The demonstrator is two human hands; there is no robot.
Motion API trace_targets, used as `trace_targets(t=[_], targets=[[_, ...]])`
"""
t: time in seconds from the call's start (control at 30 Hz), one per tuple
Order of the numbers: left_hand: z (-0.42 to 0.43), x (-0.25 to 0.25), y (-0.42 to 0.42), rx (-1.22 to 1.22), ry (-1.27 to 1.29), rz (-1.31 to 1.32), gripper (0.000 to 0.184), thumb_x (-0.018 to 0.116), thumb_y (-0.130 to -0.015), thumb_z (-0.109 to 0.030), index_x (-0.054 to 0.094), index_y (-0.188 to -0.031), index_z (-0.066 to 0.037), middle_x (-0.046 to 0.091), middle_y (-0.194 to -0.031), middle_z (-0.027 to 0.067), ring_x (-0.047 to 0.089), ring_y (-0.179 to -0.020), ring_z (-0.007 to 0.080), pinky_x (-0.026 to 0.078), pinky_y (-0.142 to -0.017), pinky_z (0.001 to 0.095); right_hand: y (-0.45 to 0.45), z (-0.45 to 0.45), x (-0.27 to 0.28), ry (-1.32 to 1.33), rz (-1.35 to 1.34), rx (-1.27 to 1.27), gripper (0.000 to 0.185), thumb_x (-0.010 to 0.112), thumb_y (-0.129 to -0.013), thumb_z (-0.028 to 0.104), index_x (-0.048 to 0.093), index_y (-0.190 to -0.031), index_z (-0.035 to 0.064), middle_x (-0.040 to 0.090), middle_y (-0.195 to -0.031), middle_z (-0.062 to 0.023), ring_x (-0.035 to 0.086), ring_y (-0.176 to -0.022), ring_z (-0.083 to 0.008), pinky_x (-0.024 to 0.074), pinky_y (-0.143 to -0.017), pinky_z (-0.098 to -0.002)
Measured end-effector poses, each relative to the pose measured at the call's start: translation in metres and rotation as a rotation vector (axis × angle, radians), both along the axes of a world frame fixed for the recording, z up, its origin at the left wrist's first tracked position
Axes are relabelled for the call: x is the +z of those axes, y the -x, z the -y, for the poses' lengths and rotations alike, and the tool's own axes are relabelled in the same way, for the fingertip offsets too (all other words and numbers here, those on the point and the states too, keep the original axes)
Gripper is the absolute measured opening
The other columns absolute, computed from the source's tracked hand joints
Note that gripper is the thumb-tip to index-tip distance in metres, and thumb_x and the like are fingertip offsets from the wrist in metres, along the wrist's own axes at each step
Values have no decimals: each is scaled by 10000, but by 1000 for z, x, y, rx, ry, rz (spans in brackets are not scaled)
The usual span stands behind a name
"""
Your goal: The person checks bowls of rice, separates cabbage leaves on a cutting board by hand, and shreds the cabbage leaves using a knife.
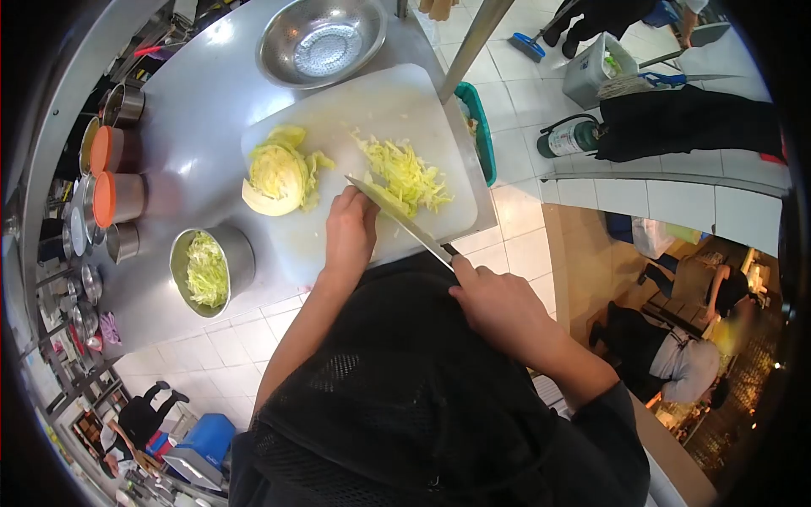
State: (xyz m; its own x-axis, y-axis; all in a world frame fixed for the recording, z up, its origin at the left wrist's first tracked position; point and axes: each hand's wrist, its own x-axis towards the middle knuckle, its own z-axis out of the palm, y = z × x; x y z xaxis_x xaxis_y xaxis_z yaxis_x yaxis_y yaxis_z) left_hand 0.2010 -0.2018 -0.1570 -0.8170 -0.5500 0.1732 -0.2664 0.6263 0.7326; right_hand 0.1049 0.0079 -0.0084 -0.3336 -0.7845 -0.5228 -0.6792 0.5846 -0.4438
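My right hand (498,304) is wrapped round the handle of a kitchen knife (405,219), whose blade slants up and left across the cutting board (389,97). Curled fingers of my left hand (351,226) sit against the blade near its tip; whether they pinch anything is hidden. Just beyond the blade lies a heap of shredded cabbage (405,177). A cut head of cabbage (279,173) rests on the board's left part, apart from both hands. To the left of the board, a metal pot (241,262) holds more shredded cabbage (205,270).
A perforated metal bowl (279,51) stands behind the board on the steel table (190,110). Orange-lidded containers (105,198) line the far left. A table post (473,55) rises beside the board, near a green bin (477,135). Other people work at the edges of view.
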Motion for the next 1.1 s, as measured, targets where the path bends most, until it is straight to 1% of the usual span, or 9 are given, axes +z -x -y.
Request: trace_targets(t=[0.1, 0.23, 0.37, 0.5, 0.73, 0.87, 0.93, 1.0, 1.1], targets=[[1, -1, 2, -8, -3, 19, 206, 665, -811, 71, 672, -1007, 11, 631, -1014, 161, 589, -937, 394, 501, -807, 468, -2, 5, -21, 4, 35, -42, 245, 538, -998, 191, 488, -1147, 2, 662, -810, -213, 676, -720, -427, 539, -667, -535], [1, -2, 0, -23, 10, 10, 171, 668, -820, 61, 658, -983, 12, 632, -1012, 162, 590, -931, 393, 494, -809, 469, 10, 42, -136, 184, 25, -142, 266, 559, -989, 210, 486, -1150, 11, 671, -797, -260, 663, -771, -459, 513, -692, -567], [-2, -10, -2, 49, -5, -15, 119, 683, -826, 39, 635, -930, 8, 629, -1000, 158, 590, -919, 394, 490, -804, 466, 22, 54, -134, 394, -55, -121, 275, 572, -984, 219, 490, -1141, 8, 676, -804, -249, 661, -766, -461, 510, -696, -561], [0, -22, -6, 95, -35, 6, 131, 706, -825, 16, 642, -939, 2, 636, -1018, 149, 615, -915, 379, 507, -789, 450, 20, 39, -68, 234, -31, -72, 259, 567, -991, 214, 491, -1140, 16, 673, -803, -242, 659, -743, -450, 512, -675, -542], [-2, -13, -1, 99, -11, -20, 231, 683, -811, 60, 701, -1031, -10, 651, -1013, 137, 642, -920, 361, 535, -783, 438, -2, -6, -7, 55, -106, 45, 216, 541, -995, 192, 508, -1115, 15, 652, -765, -174, 682, -683, -371, 542, -638, -485], [-2, -15, 1, 100, 5, -36, 182, 688, -810, 49, 698, -983, -7, 655, -975, 129, 638, -900, 359, 526, -768, 437, -1, -2, -20, 60, -68, 19, 198, 541, -990, 185, 504, -1095, 22, 664, -781, -197, 679, -702, -399, 536, -655, -507], [1, -17, -1, 52, 76, -8, 139, 673, -836, 78, 672, -969, 36, 656, -973, 151, 659, -789, 321, 535, -681, 373, 2, 17, -80, 117, -1, -70, 199, 549, -979, 171, 510, -1111, 27, 674, -803, -223, 674, -734, -433, 526, -675, -534], [-2, -18, 0, 68, 43, -12, 108, 684, -826, 51, 670, -929, 22, 653, -952, 140, 641, -816, 338, 518, -711, 406, 14, 36, -136, 181, -49, -66, 252, 557, -996, 218, 496, -1134, 17, 670, -779, -228, 658, -748, -448, 512, -673, -553], [2, -16, 2, 94, 17, -18, 78, 695, -815, 24, 669, -887, 10, 649, -924, 130, 621, -839, 357, 504, -745, 439, 26, 52, -120, 371, -56, -39, 244, 566, -992, 227, 505, -1099, 16, 667, -777, -221, 654, -754, -447, 512, -684, -549]])
